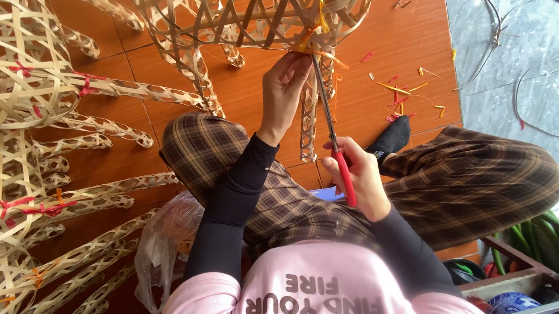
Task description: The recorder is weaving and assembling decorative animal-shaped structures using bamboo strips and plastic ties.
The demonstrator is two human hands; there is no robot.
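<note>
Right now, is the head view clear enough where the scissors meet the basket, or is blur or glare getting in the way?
Head view: even daylight, no harsh glare; the scissors and the woven basket rim are sharp, and the left hand and right hand show no motion blur. Wide-angle bending curves the stacked baskets at the frame's edge. Soft shadows only on the tiled floor.

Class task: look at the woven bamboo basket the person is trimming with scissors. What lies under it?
Under the woven bamboo basket is orange tiled floor, seen through its open weave, with cut yellow and red scraps beside it. The left hand hides the tie; the scissors reach it.
</note>
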